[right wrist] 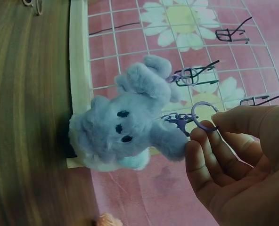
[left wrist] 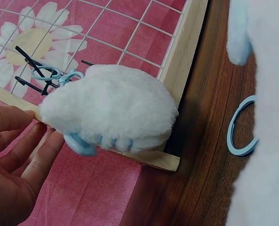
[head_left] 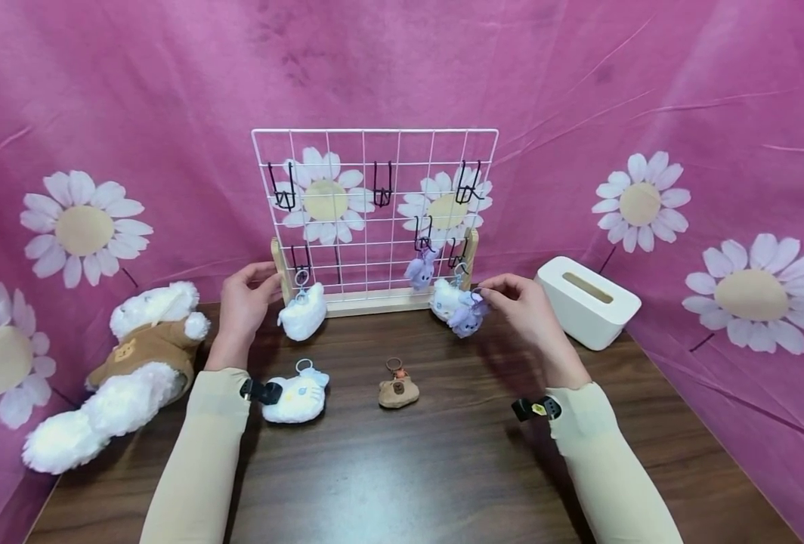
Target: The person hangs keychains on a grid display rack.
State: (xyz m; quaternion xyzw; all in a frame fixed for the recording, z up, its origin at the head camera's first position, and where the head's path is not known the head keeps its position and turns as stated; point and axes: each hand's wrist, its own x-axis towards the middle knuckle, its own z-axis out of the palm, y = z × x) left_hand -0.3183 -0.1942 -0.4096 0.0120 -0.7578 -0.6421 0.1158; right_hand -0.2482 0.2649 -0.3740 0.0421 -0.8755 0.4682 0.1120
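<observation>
My left hand point(head_left: 245, 313) grips the left wooden post point(left wrist: 17, 101) of a white wire grid rack point(head_left: 375, 304) between thumb and fingers. In my right hand point(head_left: 527, 306), thumb and fingertips pinch the purple ring point(right wrist: 194, 113) of a purple plush keychain point(right wrist: 125, 129), which dangles before the rack's right end. Behind it, a white plush keychain point(head_left: 443, 299) is partly hidden. Another purple plush keychain point(head_left: 420, 270) hangs from a black hook to its left. At the rack's left, a white plush keychain point(left wrist: 106, 108) hangs by its blue ring near my left hand.
Several black hooks point(head_left: 382, 185) sit on the grid. On the brown table lie a white plush keychain point(head_left: 296, 398) and a brown bear-like keychain point(head_left: 398, 393). A white tissue box point(head_left: 585, 306) stands at right; a white stuffed toy in brown clothing point(head_left: 146, 351) lies at left.
</observation>
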